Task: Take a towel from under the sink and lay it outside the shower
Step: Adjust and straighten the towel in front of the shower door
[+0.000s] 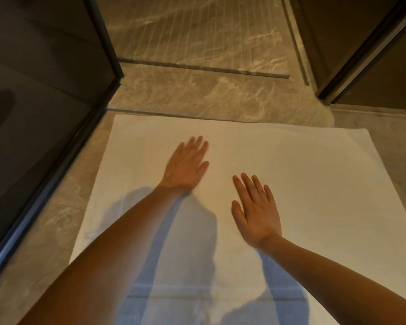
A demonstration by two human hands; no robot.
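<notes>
A white towel (302, 184) lies spread flat on the marble floor just in front of the shower threshold. My left hand (185, 165) rests palm down on the towel's middle, fingers apart and slightly blurred. My right hand (256, 212) lies flat on the towel a little nearer and to the right, fingers spread. Neither hand holds anything. Shadows of my arms fall across the towel's near part.
The shower floor (197, 31) of grooved marble lies beyond a raised sill (197, 95). A dark glass panel with a black frame (56, 148) runs along the left. A dark door frame (361, 55) stands at the right.
</notes>
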